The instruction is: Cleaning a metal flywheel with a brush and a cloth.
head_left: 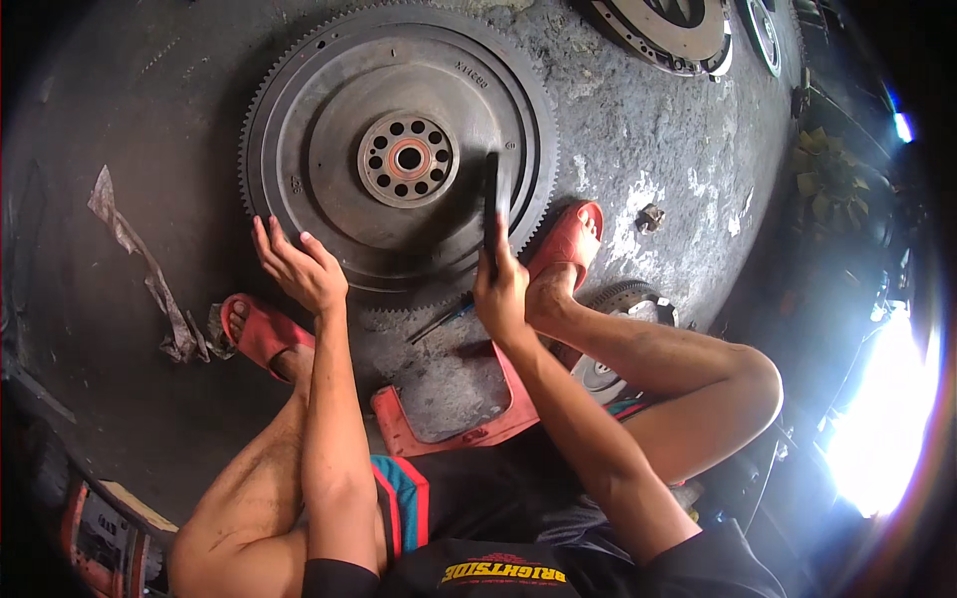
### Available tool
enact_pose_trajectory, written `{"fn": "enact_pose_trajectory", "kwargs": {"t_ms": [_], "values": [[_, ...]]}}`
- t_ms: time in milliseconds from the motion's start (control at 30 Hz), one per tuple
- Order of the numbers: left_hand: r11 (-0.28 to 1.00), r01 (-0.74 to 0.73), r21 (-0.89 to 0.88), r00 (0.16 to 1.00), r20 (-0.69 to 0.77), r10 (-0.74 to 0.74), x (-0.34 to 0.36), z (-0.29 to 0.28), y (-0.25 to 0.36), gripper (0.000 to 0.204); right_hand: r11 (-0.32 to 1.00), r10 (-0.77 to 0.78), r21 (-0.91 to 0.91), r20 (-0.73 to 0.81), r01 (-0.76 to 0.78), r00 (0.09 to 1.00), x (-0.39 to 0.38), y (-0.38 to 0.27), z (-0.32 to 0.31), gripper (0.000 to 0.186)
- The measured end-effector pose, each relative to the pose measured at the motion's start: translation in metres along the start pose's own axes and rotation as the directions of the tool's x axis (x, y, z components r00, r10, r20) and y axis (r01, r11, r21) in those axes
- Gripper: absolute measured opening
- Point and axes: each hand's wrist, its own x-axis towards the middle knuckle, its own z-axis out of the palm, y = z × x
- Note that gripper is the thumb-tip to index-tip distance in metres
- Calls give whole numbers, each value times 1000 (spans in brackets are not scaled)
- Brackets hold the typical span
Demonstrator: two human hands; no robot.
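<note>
A large grey flywheel (344,159) with a toothed rim lies on the floor in front of me, a ring of bolt holes around its centre bore. My left hand (304,269) is at its near left edge, fingers stretched and apart, holding nothing; whether they touch the teeth I cannot tell. Over the flywheel's right side, my right hand (501,297) grips a slim, dark, bar-like object (492,199) that points away from me. It is seen nearly edge-on, so its kind is unclear. Below the near rim lies a thin tool with a blue end (457,314), like a screwdriver.
A clutch pressure plate (688,40) lies at the far right. A smaller toothed disc (598,377) is partly hidden behind my right leg. A red plastic frame (399,424) stands between my legs. A crumpled rag strip (145,261) lies left, a small lump (650,217) right.
</note>
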Motion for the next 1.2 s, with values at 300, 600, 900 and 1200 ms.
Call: {"fn": "enact_pose_trajectory", "kwargs": {"t_ms": [300, 600, 900, 1200], "values": [[1000, -17, 18, 1000, 9, 17, -6, 1, 2, 44, 973, -97, -170, 310, 156, 946, 225, -37, -31, 49], [999, 51, 8, 999, 18, -51, -7, -2, -5, 44, 993, -85, -68, 191, 100, 978, 33, 9, -39, 55], [997, 72, 7, 996, 48, -72, 0, -8, 4, 42, 958, -67, -185, 603, 221, 795, 192, -75, 54, 35], [995, 84, -52, 996, 16, -84, -5, -9, -6, 42, 857, -210, -314, 511, 409, 833, 154, -96, 53, 59]]}}
